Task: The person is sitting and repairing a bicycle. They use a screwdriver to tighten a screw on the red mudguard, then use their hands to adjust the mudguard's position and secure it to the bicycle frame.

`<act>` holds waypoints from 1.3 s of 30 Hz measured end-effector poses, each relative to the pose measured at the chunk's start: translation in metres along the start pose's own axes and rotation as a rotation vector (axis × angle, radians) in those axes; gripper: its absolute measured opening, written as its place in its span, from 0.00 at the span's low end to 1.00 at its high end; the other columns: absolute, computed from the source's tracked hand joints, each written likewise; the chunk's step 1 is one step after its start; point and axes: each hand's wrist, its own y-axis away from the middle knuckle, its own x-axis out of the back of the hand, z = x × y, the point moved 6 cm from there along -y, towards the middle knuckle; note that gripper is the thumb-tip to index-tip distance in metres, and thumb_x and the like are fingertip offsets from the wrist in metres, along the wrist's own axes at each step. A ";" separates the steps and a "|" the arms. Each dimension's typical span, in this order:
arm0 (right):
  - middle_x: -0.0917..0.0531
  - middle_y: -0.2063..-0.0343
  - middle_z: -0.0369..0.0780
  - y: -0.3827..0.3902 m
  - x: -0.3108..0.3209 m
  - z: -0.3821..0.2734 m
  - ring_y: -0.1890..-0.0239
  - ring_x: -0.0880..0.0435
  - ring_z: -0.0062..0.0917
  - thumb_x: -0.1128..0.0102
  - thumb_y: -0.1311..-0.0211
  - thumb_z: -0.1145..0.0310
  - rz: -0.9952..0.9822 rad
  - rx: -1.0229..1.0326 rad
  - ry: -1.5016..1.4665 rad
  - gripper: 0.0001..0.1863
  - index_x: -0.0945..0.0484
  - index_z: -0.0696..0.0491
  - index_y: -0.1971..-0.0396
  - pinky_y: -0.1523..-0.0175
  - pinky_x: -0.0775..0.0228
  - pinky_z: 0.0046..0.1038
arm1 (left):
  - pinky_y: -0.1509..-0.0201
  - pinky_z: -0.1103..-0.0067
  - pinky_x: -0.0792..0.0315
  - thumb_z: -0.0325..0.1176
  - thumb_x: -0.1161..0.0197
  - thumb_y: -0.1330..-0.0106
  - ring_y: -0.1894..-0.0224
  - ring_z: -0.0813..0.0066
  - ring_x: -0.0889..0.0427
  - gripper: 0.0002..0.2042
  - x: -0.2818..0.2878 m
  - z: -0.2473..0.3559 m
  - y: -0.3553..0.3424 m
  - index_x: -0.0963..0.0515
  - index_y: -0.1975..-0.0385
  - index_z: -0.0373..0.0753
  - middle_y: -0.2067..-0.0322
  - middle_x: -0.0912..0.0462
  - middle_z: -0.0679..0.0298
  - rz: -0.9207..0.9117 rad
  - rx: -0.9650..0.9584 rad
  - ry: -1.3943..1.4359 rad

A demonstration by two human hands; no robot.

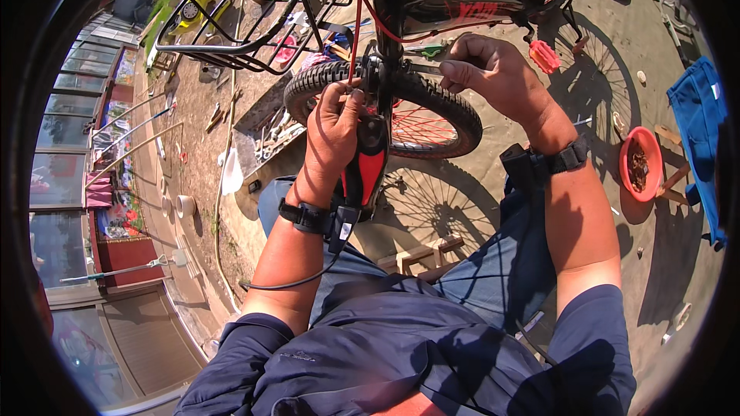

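A bicycle with a black and red frame (462,4) stands before me, its front wheel (455,127) turned sideways. My left hand (333,127) is closed at the front brake, thumb and fingers pinching the lower end of a red cable (358,38). My right hand (493,73) is closed on a thin silver metal tool (422,68), probably a wrench, whose far end reaches the brake area by the fork. Exactly what the tool touches is too small to tell. Below the brake hangs a black and red mudguard (370,169).
A black wire basket (223,50) juts out at the upper left. Several tools lie in a tray (270,142) left of the wheel. To the right are an orange-red bowl (641,163) and a blue folding stool (697,131). A wooden piece (420,256) lies between my legs.
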 end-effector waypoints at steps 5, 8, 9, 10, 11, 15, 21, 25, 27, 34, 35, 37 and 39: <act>0.17 0.69 0.38 0.009 -0.018 0.023 0.65 0.15 0.21 0.29 0.38 0.68 -0.072 -0.181 -0.507 0.14 0.22 0.60 0.61 0.57 0.20 0.21 | 0.60 0.81 0.25 0.32 0.42 0.26 0.66 0.80 0.20 0.11 0.000 0.001 -0.001 0.22 0.48 0.36 0.66 0.15 0.64 0.005 0.011 -0.013; 0.18 0.68 0.38 0.012 -0.028 0.037 0.64 0.14 0.23 0.29 0.38 0.71 -0.175 -0.257 -0.743 0.13 0.23 0.58 0.58 0.57 0.19 0.22 | 0.60 0.81 0.25 0.32 0.42 0.25 0.66 0.80 0.20 0.11 0.000 0.002 -0.001 0.22 0.49 0.36 0.65 0.15 0.64 0.003 0.011 -0.002; 0.18 0.66 0.37 0.013 -0.027 0.041 0.63 0.15 0.22 0.30 0.38 0.71 -0.177 -0.279 -0.723 0.14 0.24 0.58 0.56 0.57 0.19 0.22 | 0.60 0.81 0.25 0.32 0.42 0.25 0.66 0.80 0.20 0.11 -0.001 0.002 -0.001 0.22 0.49 0.36 0.66 0.15 0.64 0.001 0.006 -0.001; 0.18 0.65 0.37 0.013 -0.026 0.045 0.63 0.15 0.22 0.31 0.37 0.71 -0.181 -0.302 -0.702 0.15 0.25 0.57 0.53 0.56 0.19 0.22 | 0.60 0.81 0.25 0.32 0.42 0.25 0.66 0.80 0.20 0.11 -0.001 0.001 -0.001 0.22 0.49 0.36 0.66 0.15 0.63 0.002 0.003 0.000; 0.19 0.63 0.37 0.014 -0.024 0.050 0.62 0.16 0.21 0.32 0.36 0.71 -0.185 -0.325 -0.681 0.16 0.26 0.56 0.51 0.56 0.20 0.22 | 0.59 0.81 0.25 0.32 0.42 0.25 0.66 0.80 0.20 0.11 -0.001 0.000 -0.001 0.22 0.49 0.35 0.66 0.15 0.63 0.003 0.000 0.001; 0.19 0.62 0.36 0.012 -0.022 0.068 0.64 0.16 0.20 0.34 0.35 0.73 -0.239 -0.391 -0.675 0.20 0.29 0.55 0.46 0.58 0.21 0.20 | 0.61 0.81 0.26 0.32 0.42 0.26 0.67 0.81 0.20 0.11 0.001 0.001 -0.001 0.22 0.49 0.35 0.67 0.16 0.63 0.007 -0.020 -0.023; 0.20 0.65 0.33 0.003 -0.028 0.095 0.66 0.19 0.16 0.32 0.37 0.70 -0.362 -0.486 -0.537 0.22 0.27 0.57 0.45 0.61 0.26 0.19 | 0.64 0.81 0.27 0.32 0.42 0.26 0.69 0.81 0.22 0.11 -0.001 0.000 -0.003 0.21 0.50 0.35 0.70 0.16 0.64 0.001 -0.004 -0.037; 0.18 0.72 0.34 -0.012 -0.010 0.089 0.71 0.21 0.18 0.30 0.42 0.71 -0.228 -0.381 -0.082 0.13 0.18 0.59 0.58 0.63 0.27 0.23 | 0.64 0.81 0.27 0.33 0.41 0.26 0.69 0.81 0.22 0.11 0.002 0.000 -0.001 0.21 0.50 0.36 0.70 0.17 0.64 0.007 -0.007 -0.057; 0.17 0.74 0.36 -0.021 -0.004 0.084 0.71 0.21 0.20 0.28 0.45 0.69 -0.208 -0.279 0.140 0.11 0.17 0.58 0.65 0.63 0.28 0.26 | 0.63 0.81 0.27 0.32 0.41 0.26 0.69 0.81 0.22 0.11 0.002 0.001 -0.001 0.21 0.50 0.36 0.70 0.17 0.64 0.003 -0.004 -0.066; 0.16 0.68 0.46 -0.047 0.009 0.068 0.63 0.17 0.45 0.37 0.46 0.69 0.212 0.139 0.871 0.04 0.19 0.52 0.70 0.58 0.26 0.42 | 0.62 0.81 0.26 0.32 0.41 0.27 0.68 0.81 0.22 0.11 0.001 -0.001 -0.001 0.21 0.50 0.36 0.69 0.17 0.65 0.001 -0.003 -0.054; 0.17 0.67 0.46 -0.049 0.007 0.062 0.63 0.17 0.45 0.37 0.45 0.69 0.240 0.170 0.902 0.04 0.19 0.51 0.70 0.58 0.26 0.43 | 0.62 0.81 0.26 0.32 0.41 0.27 0.68 0.80 0.22 0.11 0.002 -0.001 0.000 0.21 0.50 0.36 0.68 0.17 0.65 0.006 0.001 -0.066; 0.17 0.67 0.45 -0.051 0.011 0.050 0.63 0.17 0.44 0.38 0.44 0.69 0.303 0.230 0.969 0.03 0.19 0.51 0.70 0.58 0.25 0.43 | 0.61 0.81 0.26 0.32 0.41 0.27 0.67 0.81 0.22 0.11 0.003 -0.002 0.000 0.21 0.50 0.36 0.68 0.17 0.65 0.004 0.003 -0.062; 0.17 0.66 0.44 -0.049 0.013 0.038 0.62 0.17 0.43 0.41 0.43 0.69 0.335 0.313 1.057 0.04 0.19 0.51 0.69 0.58 0.25 0.43 | 0.60 0.81 0.26 0.33 0.41 0.27 0.67 0.81 0.22 0.11 0.001 -0.001 0.000 0.21 0.50 0.36 0.68 0.16 0.65 0.000 0.006 -0.056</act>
